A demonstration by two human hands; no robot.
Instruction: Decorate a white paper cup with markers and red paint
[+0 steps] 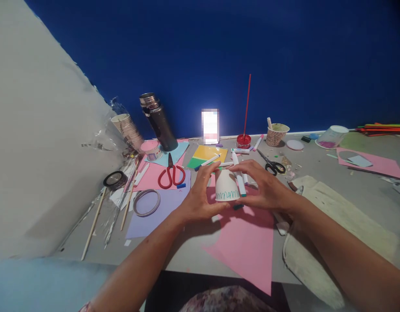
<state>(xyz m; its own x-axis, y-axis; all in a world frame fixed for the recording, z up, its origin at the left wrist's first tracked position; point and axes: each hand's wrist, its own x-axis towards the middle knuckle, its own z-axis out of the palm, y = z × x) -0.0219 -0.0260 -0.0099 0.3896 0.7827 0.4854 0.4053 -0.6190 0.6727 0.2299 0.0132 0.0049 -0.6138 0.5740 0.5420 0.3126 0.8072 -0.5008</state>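
I locate the paper cup (226,184) directly between the left hand (203,195) and the right hand (263,186), above a pink sheet (248,242). Neither hand is nearer; both touch the cup, one on each side. The long axis runs away from the wearer, with the wide, teal-scribbled end on the near side (I cannot tell its exact tilt).

Hand state: both hands are curved into a narrow grasp, thumbs toward the near end and fingers toward the far end. One teal-ended white marker (240,182) lies along the cup's right side, among the right fingers; I cannot tell whether it is gripped.

Count: one held cup; two pairs of scissors, namely one red-handled pair (169,166) to the left and one black-handled pair (268,160) to the right; one dark flask (161,130); one stack of cups (128,132); one black tape roll (124,177); one pale ring (146,215). Other markers overlap beyond the hands, so I give no total.
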